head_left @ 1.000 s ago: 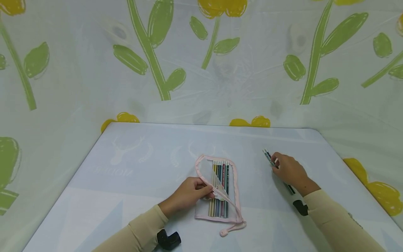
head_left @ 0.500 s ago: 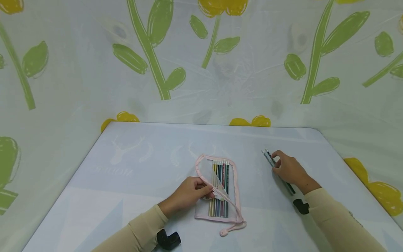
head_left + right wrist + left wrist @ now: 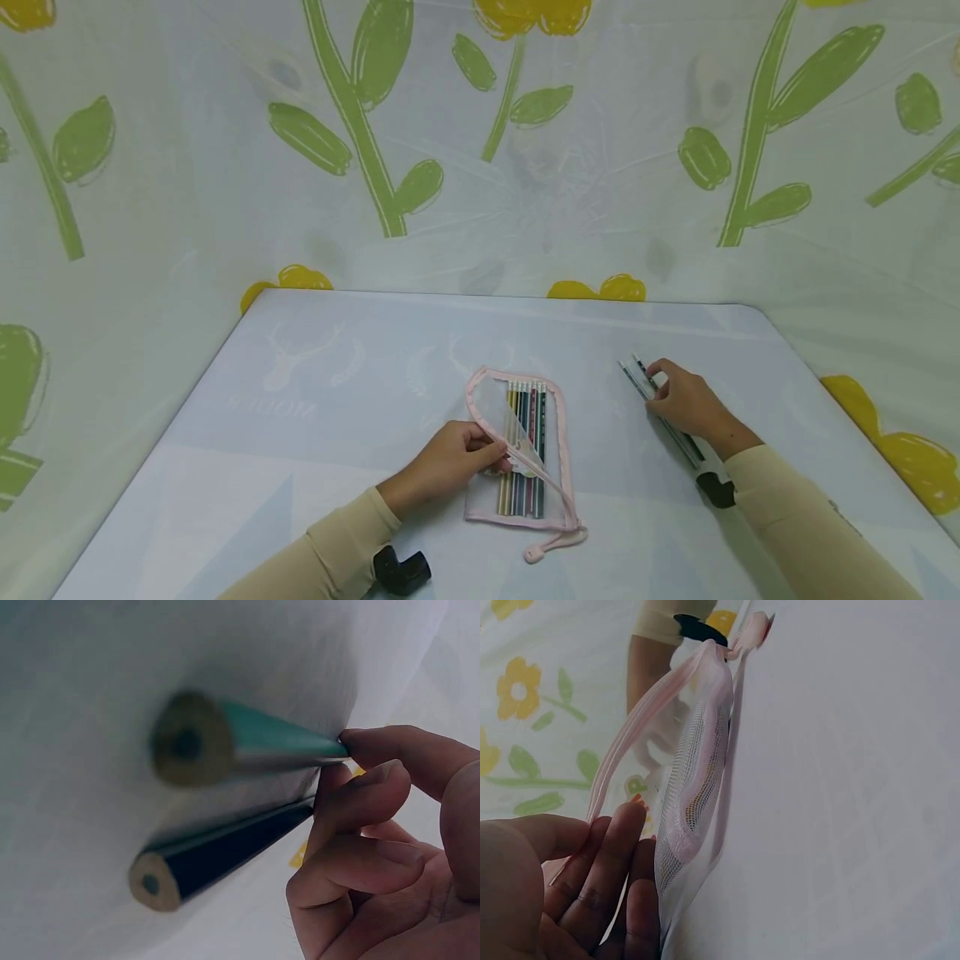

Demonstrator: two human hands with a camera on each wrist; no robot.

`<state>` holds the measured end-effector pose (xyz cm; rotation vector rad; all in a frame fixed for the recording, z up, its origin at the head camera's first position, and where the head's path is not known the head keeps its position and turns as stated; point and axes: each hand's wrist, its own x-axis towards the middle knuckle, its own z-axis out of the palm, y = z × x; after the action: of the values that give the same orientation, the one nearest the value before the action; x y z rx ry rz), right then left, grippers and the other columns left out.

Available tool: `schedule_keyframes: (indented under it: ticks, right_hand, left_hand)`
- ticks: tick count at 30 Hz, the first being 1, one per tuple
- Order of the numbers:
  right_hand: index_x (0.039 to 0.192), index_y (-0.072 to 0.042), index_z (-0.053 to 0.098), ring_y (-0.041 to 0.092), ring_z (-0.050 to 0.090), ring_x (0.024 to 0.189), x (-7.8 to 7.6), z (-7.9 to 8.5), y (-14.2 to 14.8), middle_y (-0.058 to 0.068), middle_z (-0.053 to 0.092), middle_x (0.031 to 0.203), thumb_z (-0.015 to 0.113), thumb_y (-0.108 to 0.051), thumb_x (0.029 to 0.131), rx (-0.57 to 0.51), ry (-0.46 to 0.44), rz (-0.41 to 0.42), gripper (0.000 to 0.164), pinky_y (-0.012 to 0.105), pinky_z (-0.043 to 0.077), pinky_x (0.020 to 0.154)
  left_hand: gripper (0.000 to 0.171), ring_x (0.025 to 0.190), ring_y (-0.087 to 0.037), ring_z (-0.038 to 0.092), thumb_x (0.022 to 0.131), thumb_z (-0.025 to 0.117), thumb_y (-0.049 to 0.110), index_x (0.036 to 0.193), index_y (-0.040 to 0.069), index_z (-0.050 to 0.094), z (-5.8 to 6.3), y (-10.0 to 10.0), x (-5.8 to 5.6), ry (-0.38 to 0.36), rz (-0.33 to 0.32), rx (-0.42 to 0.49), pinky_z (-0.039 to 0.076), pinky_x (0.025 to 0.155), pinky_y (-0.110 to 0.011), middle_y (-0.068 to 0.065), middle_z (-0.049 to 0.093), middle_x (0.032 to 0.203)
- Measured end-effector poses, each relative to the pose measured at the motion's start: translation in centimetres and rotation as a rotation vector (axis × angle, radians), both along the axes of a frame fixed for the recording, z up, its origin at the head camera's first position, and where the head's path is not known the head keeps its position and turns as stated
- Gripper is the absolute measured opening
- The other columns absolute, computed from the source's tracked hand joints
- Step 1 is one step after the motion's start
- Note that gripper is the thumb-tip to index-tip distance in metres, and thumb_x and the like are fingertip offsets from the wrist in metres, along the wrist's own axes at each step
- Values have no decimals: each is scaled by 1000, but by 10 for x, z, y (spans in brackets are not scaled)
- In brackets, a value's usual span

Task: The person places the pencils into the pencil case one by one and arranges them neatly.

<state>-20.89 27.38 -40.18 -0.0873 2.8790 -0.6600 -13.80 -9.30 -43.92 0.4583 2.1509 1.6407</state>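
Observation:
In the head view a clear pencil case (image 3: pixel 555 496) with pink trim lies on the table, its opened flap lifted. Several pencils (image 3: pixel 538 492) with pale tips lie side by side in it. My left hand (image 3: pixel 457 457) pinches the pink zip edge (image 3: pixel 622 742) between thumb and fingers; the left wrist view also shows white mesh (image 3: pixel 694 780) on the case. To the right of the case, my right hand (image 3: pixel 688 404) holds two pencils just over the table. The teal pencil (image 3: pixel 277 735) is at the thumb, and the dark blue pencil (image 3: pixel 232 851) is at the other fingers; their blunt ends face the wrist camera.
The white table (image 3: pixel 337 517) has faint printed shapes and a far edge against a flowered curtain (image 3: pixel 600 200). A pink pull tab (image 3: pixel 534 553) trails from the near right corner of the case. Black wrist mounts (image 3: pixel 402 572) sit at both sleeves.
The two pencils in my right hand have spread apart, the teal one shifting left and toward me. My left hand and the case have stayed in place.

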Motion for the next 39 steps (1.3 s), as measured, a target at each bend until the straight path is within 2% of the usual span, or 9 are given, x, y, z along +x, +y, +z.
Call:
schedule_keyframes:
  ticks: [10, 23, 39]
  right_hand:
    - [130, 3, 48, 20, 59, 73, 1, -1, -3, 16, 65, 91, 65, -7, 85, -22, -19, 3, 49, 32, 49, 59]
    - [136, -4, 48, 21, 57, 78, 1, 2, -12, 13, 63, 95, 64, -10, 90, -83, -65, -19, 49, 30, 48, 63]
    - [139, -9, 52, 21, 56, 76, 7, 8, -27, 13, 63, 99, 60, -13, 93, -285, -143, -5, 47, 32, 51, 62]
  left_hand:
    - [24, 86, -10, 70, 102, 59, 24, 103, 3, 71, 0, 0, 0, 11, -4, -5, 49, 74, -19, -5, 77, 89]
    - [26, 87, -8, 70, 101, 59, 25, 105, 2, 71, 1, 0, -1, -15, 4, -4, 50, 77, -19, -4, 77, 89]
    - [25, 87, -9, 69, 101, 59, 26, 106, 4, 70, 1, 0, 0, -31, 7, -7, 49, 78, -19, -4, 77, 89]
